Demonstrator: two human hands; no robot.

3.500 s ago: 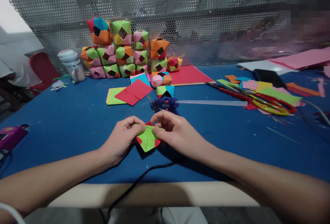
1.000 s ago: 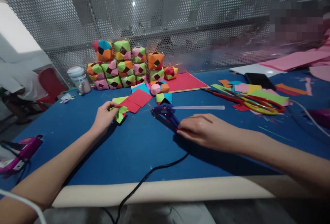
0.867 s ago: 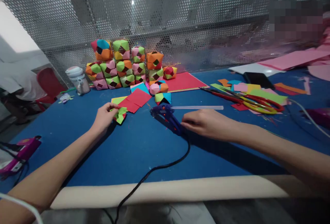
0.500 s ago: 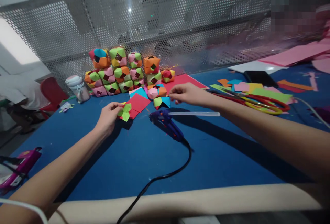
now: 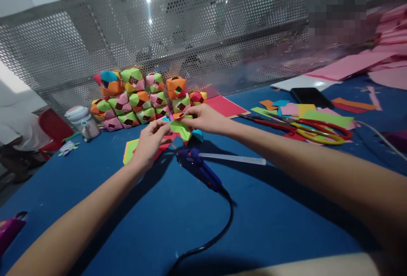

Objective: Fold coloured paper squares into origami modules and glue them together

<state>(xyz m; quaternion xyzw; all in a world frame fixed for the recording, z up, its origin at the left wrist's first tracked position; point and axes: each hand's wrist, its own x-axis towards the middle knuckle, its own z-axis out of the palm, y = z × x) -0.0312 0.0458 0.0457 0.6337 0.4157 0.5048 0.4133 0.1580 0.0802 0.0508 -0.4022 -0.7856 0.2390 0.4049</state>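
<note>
The folded green paper (image 5: 180,129) is pinched between the thumb and fingers of the right hand (image 5: 205,118) just beyond the glue gun (image 5: 199,169), while the left hand (image 5: 149,143) is held with curled fingers at the paper's left edge, though whether a grip is kept there cannot be told. Beyond the glue gun, paper balls (image 5: 139,101) are stacked; to its right, scissors (image 5: 295,124) are laid among paper scraps (image 5: 307,109), and to its left, loose sheets (image 5: 129,150) are partly covered.

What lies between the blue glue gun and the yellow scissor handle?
In the head view, the right forearm crosses that stretch; a pale glue stick juts from the glue gun toward it.
</note>
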